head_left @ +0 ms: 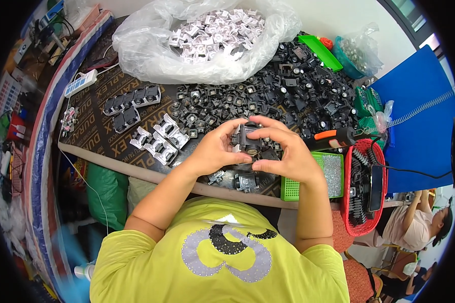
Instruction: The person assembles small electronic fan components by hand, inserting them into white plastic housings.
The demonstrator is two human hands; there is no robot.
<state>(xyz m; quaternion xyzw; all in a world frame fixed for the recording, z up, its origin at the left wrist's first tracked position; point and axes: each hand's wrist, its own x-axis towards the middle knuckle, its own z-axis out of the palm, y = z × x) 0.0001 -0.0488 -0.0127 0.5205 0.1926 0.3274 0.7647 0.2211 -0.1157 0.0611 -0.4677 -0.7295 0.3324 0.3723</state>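
Observation:
Between my two hands is a black plastic housing [248,143] with a round metallic piece at its near end. My left hand [218,147] is closed on its left side, thumb along the near edge. The fingers of my right hand [292,151] curl over its top and right side. Just below lies another black and silver part [246,182] near the table's front edge. To the left of my hands several white and black assembled parts [162,142] stand in a group, with rows of black blocks [132,101] behind them.
Loose black parts [293,86] cover the table's middle and right. A clear plastic bag [136,50] of white parts sits at the back. To the right are an orange-and-black electric screwdriver [333,137], a green tray [291,189] of small screws and a red basket [348,202]. A power strip [81,83] lies left.

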